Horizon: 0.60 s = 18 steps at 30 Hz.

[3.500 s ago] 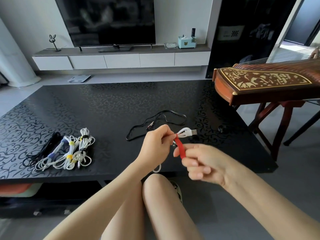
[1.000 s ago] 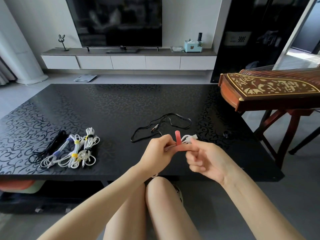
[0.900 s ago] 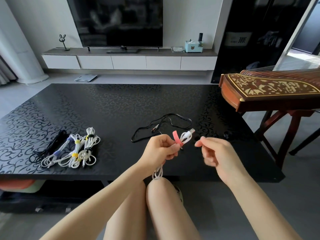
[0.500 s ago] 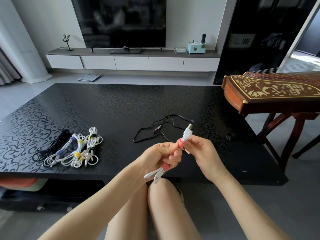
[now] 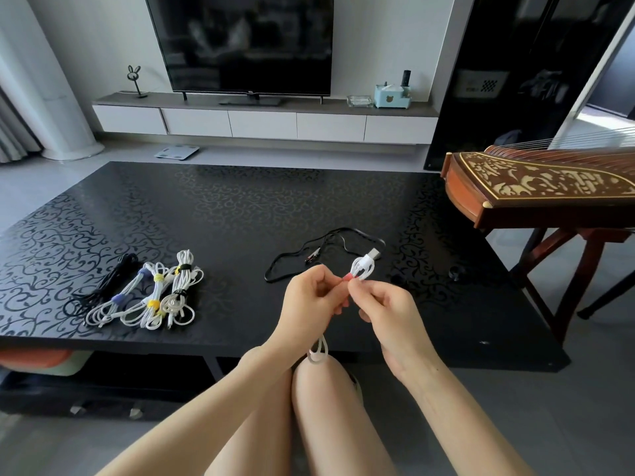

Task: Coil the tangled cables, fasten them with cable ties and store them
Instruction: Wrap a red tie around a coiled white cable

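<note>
Coil of white cable [image 5: 363, 269]: held in the air over the near edge of the table [image 5: 240, 207], above the person's knees. Its upper loops and a USB plug are fanned out above the fingertips. A lower loop is seen hanging below the left wrist.

red cable tie [image 5: 347, 277]: set against the coil just under the upper loops. Only a small part is shown between the fingertips, so how far it is wrapped cannot be told.

left hand [image 5: 309, 300]: fingers are curled round the middle of the coil.

right hand [image 5: 381, 304]: thumb and forefinger are pinched on the red cable tie, close against the left fingertips. The other fingers are loosely curled.

loose black cable [image 5: 311, 257]: laid uncoiled and untied on the table, just beyond the hands.

black bundle [image 5: 103, 286] and white bundles [image 5: 151, 297]: laid side by side near the table's left front, touching one another. The white ones are fastened with purple, yellow and black ties.

small dark object [image 5: 455, 272]: placed on the table to the right, too small to identify.

wooden zither [image 5: 549, 187]: mounted on a stand just beside the table's right edge.

television [image 5: 247, 42]: stood on a low white cabinet [image 5: 261, 123] at the far wall.
</note>
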### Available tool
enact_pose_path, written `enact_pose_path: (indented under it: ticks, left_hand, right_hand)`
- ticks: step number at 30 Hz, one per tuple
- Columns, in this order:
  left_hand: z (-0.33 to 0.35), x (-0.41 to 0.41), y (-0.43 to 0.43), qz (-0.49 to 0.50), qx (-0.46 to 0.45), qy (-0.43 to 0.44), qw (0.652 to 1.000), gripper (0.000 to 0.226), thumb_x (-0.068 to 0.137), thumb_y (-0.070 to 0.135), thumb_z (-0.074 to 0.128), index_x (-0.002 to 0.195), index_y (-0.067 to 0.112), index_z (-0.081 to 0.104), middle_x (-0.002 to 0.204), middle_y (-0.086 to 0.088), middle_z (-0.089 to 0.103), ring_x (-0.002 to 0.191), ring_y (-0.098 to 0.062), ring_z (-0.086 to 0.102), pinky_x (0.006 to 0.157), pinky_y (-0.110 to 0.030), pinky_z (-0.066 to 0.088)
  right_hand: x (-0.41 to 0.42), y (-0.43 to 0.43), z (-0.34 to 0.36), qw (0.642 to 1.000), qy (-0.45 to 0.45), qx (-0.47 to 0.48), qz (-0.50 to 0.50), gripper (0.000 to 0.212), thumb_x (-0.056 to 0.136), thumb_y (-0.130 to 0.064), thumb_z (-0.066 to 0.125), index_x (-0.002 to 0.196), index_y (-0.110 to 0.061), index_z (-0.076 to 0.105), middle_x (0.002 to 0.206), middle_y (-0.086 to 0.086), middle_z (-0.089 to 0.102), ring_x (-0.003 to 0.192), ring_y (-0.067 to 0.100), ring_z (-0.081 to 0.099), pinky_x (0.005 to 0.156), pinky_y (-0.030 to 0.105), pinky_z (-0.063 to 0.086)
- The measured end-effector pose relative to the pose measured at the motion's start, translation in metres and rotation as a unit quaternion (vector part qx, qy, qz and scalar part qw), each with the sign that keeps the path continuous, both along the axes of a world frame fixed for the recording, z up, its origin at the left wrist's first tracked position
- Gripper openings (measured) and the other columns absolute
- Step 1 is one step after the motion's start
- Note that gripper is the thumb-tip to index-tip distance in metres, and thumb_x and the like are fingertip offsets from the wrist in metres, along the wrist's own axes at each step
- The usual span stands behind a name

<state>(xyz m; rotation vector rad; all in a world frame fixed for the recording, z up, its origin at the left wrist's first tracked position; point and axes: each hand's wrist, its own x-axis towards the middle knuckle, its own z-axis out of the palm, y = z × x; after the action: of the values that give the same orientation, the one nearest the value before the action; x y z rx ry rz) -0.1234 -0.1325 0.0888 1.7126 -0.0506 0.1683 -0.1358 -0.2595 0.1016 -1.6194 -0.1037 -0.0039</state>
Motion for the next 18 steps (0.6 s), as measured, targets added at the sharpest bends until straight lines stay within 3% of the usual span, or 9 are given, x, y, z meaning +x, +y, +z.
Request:
enact_pose_path:
  ticks: [3, 5, 6, 8, 10, 11, 14, 18]
  left_hand:
    - [-0.007, 0.001, -0.003, 0.027, 0.174, -0.09, 0.98, 0.025, 0.087, 0.011, 0.065, 0.065, 0.015, 0.054, 0.057, 0.003, 0.059, 0.052, -0.006, 0.048, 0.051, -0.023, 0.039]
    - [-0.007, 0.003, 0.0, 0.002, 0.189, -0.087, 0.978, 0.02, 0.088, 0.013, 0.066, 0.069, 0.016, 0.058, 0.061, 0.005, 0.062, 0.056, -0.008, 0.054, 0.053, -0.023, 0.044]
    - [-0.006, 0.003, 0.004, -0.028, 0.152, -0.057, 0.986, 0.015, 0.089, 0.015, 0.065, 0.075, 0.016, 0.061, 0.066, 0.003, 0.066, 0.061, -0.008, 0.061, 0.057, -0.022, 0.048]
    - [0.0, 0.006, 0.012, -0.11, -0.047, 0.056, 0.991, 0.008, 0.093, 0.014, 0.058, 0.093, 0.011, 0.065, 0.083, -0.006, 0.073, 0.074, -0.017, 0.07, 0.066, -0.025, 0.055]
    - [0.004, 0.009, 0.022, -0.135, -0.271, 0.183, 0.935, 0.023, 0.098, 0.015, 0.046, 0.102, -0.001, 0.062, 0.095, -0.022, 0.071, 0.081, -0.03, 0.07, 0.069, -0.035, 0.057]
    - [0.004, 0.01, 0.027, -0.131, -0.329, 0.229, 0.907, 0.031, 0.099, 0.018, 0.042, 0.098, -0.004, 0.064, 0.096, -0.027, 0.069, 0.082, -0.034, 0.07, 0.07, -0.038, 0.058]
    - [0.001, 0.011, 0.037, -0.15, -0.324, 0.289, 0.888, 0.047, 0.098, 0.024, 0.04, 0.078, -0.001, 0.075, 0.095, -0.027, 0.069, 0.081, -0.034, 0.07, 0.069, -0.036, 0.058]
    - [0.001, 0.009, 0.042, -0.147, -0.241, 0.242, 0.928, 0.029, 0.088, 0.023, 0.057, 0.079, 0.003, 0.076, 0.094, -0.022, 0.071, 0.081, -0.028, 0.07, 0.07, -0.031, 0.057]
  right_hand:
    - [0.008, 0.007, -0.004, 0.994, 0.078, 0.037, -0.062, 0.034, 0.092, -0.024, 0.061, 0.064, -0.007, 0.068, 0.044, -0.009, 0.043, 0.052, 0.008, 0.036, 0.057, 0.024, 0.036]
    - [0.012, 0.008, -0.006, 0.991, 0.101, 0.06, -0.069, 0.032, 0.093, -0.02, 0.06, 0.066, -0.005, 0.069, 0.043, -0.008, 0.042, 0.054, 0.012, 0.037, 0.058, 0.029, 0.036]
    - [0.014, 0.008, -0.005, 0.991, 0.098, 0.06, -0.07, 0.03, 0.093, -0.018, 0.06, 0.069, -0.003, 0.069, 0.047, -0.005, 0.047, 0.057, 0.015, 0.04, 0.06, 0.03, 0.038]
    - [0.019, 0.005, -0.002, 0.991, 0.084, 0.06, -0.082, 0.026, 0.093, -0.014, 0.059, 0.073, 0.0, 0.069, 0.057, 0.003, 0.052, 0.063, 0.018, 0.046, 0.062, 0.03, 0.042]
    - [0.027, -0.001, -0.001, 0.99, 0.074, 0.07, -0.094, 0.025, 0.092, -0.012, 0.059, 0.078, 0.007, 0.067, 0.058, 0.004, 0.045, 0.059, 0.013, 0.042, 0.057, 0.025, 0.04]
    - [0.031, -0.004, 0.0, 0.991, 0.068, 0.074, -0.092, 0.026, 0.092, -0.01, 0.059, 0.081, 0.011, 0.066, 0.059, 0.005, 0.042, 0.056, 0.011, 0.038, 0.052, 0.022, 0.037]
    - [0.039, -0.01, 0.001, 0.994, 0.048, 0.067, -0.073, 0.028, 0.092, -0.01, 0.059, 0.084, 0.017, 0.063, 0.064, 0.01, 0.04, 0.053, 0.01, 0.032, 0.046, 0.018, 0.031]
    - [0.046, -0.01, 0.001, 0.996, 0.02, 0.012, -0.08, 0.029, 0.091, -0.014, 0.062, 0.077, 0.011, 0.066, 0.057, 0.005, 0.043, 0.052, 0.012, 0.035, 0.051, 0.023, 0.035]
